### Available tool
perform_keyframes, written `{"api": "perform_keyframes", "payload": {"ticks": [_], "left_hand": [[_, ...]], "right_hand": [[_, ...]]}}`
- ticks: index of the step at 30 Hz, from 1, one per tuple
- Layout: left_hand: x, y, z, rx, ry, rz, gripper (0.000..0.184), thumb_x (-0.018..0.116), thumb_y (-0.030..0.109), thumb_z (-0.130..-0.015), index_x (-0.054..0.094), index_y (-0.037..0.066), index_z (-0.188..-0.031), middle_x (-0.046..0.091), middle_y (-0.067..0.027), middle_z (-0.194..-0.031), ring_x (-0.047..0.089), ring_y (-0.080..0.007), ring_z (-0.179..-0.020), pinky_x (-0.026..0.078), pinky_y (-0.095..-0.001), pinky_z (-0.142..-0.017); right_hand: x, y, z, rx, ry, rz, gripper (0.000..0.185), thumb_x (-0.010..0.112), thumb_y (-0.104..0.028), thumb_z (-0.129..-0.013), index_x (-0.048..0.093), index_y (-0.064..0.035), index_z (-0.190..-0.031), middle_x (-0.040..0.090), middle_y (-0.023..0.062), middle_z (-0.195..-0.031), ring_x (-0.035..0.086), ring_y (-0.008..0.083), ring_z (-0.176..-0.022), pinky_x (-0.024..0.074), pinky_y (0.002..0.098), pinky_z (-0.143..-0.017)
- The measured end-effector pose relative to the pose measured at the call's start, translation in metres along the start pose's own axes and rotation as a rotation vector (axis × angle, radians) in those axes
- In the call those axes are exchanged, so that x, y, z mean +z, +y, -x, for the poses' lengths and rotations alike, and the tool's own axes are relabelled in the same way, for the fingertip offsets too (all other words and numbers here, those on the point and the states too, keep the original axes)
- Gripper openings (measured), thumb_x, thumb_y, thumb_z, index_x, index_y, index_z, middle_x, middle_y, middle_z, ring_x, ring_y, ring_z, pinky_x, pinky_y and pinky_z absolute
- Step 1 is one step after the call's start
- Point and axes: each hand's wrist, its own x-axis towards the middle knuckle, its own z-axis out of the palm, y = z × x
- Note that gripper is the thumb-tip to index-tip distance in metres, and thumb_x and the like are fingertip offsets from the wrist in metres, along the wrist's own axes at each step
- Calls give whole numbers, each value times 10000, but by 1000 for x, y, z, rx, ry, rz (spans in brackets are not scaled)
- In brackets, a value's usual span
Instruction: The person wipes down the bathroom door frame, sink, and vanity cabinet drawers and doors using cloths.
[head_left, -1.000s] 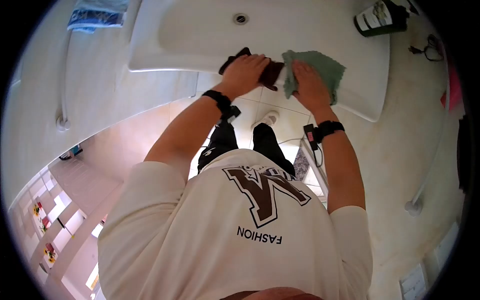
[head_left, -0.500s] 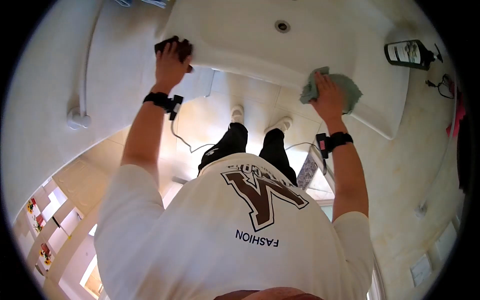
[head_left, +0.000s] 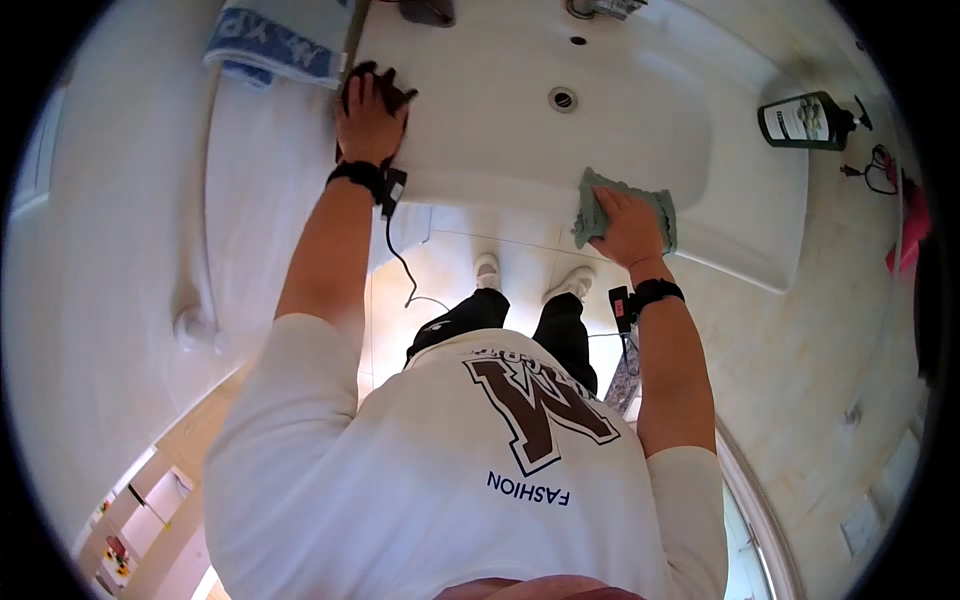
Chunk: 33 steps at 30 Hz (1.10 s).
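The left hand (head_left: 370,128), fingers slightly spread, presses a dark brown cloth (head_left: 397,97) at the left end of the white basin (head_left: 480,125). The right hand (head_left: 630,228) (partly open, loosely curved) holds a green cloth (head_left: 662,208) against the front rim. Beyond them are the drain (head_left: 563,99), a blue-and-white towel (head_left: 280,45) at left and a pump bottle (head_left: 803,120) at right.

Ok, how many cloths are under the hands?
2: dark cloth under the left hand, at the left end of the sink; green cloth under the right hand, on its front edge.
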Motion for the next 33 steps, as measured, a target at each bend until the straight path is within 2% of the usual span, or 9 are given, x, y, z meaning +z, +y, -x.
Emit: {"api": "perform_keyframes", "payload": {"ticks": [3, 9, 10, 12, 14, 20, 25, 31, 33], "left_hand": [[7, -7, -52, -25, 83, 41, 730, 318, 534, -955, 211, 42, -1482, 122, -40, -1577, 113, -286, -1439, 226, -479, -1132], [61, -42, -160, 186, 276, 394, 622, 498, 214, -934, 228, 141, -1490, 141, -231, -1531, 308, -465, -1320, 343, -485, -1078], [107, -66, -196, 287, 303, 244, 616, 485, 163, -929, 230, 157, -1489, 301, -244, -1469, 375, -461, -1278, 372, -490, -1043], [36, -42, -153, 153, 139, 470, 605, 488, 160, -927, 249, 155, -1483, 378, -253, -1410, 415, -456, -1246, 384, -487, -1027], [62, -52, -160, 152, 265, 665, 519, 483, 156, -930, 355, 94, -1430, 517, -262, -1282, 501, -440, -1167, 413, -479, -986], [22, -39, -108, -164, -45, 683, 514, 519, 242, -944, 372, 17, -1382, 480, -273, -1314, 468, -436, -1207, 394, -467, -999], [64, -56, -76, 84, 143, 618, 531, 502, 339, -929, 449, -46, -1290, 519, -266, -1276, 505, -440, -1151, 420, -477, -962], [52, -48, 41, -198, 140, 504, 523, 512, 186, -906, 383, -11, -1373, 498, -256, -1312, 457, -410, -1226, 382, -427, -1023], [50, -45, 72, -212, 177, 842, 559, 481, 123, -878, 343, -1, -1406, 489, -234, -1332, 477, -397, -1212, 382, -434, -1034]], "right_hand": [[4, 3, 1, -15, 32, 0, 783, 782, -365, -657, 462, -142, -1337, 544, 74, -1294, 522, 288, -1169, 411, 422, -1007], [1, 8, 2, -17, 1, -22, 797, 777, -361, -671, 429, -148, -1356, 523, 64, -1318, 508, 285, -1186, 388, 413, -1028], [1, 8, 2, -8, -9, -22, 797, 777, -361, -671, 429, -148, -1356, 523, 64, -1318, 508, 285, -1186, 388, 413, -1028], [2, 7, 3, -11, -15, -4, 790, 776, -367, -674, 437, -145, -1351, 522, 68, -1322, 506, 284, -1192, 381, 408, -1034], [3, 8, 2, -15, -15, 3, 790, 777, -371, -674, 439, -140, -1350, 522, 73, -1322, 506, 285, -1192, 383, 410, -1030], [7, 8, 1, -8, -37, 62, 784, 761, -410, -690, 443, -130, -1350, 534, 88, -1307, 517, 294, -1176, 393, 420, -1010], [7, 10, 2, -25, 8, 39, 780, 740, -444, -708, 442, -132, -1358, 551, 102, -1294, 542, 306, -1146, 405, 430, -998], [15, 11, 4, -50, 155, 26, 753, 773, -385, -662, 485, -121, -1306, 589, 85, -1221, 567, 293, -1091, 441, 401, -955], [16, 15, 7, -80, 122, 47, 740, 721, -490, -720, 492, -112, -1314, 571, 111, -1266, 556, 301, -1132, 418, 419, -985]]}}
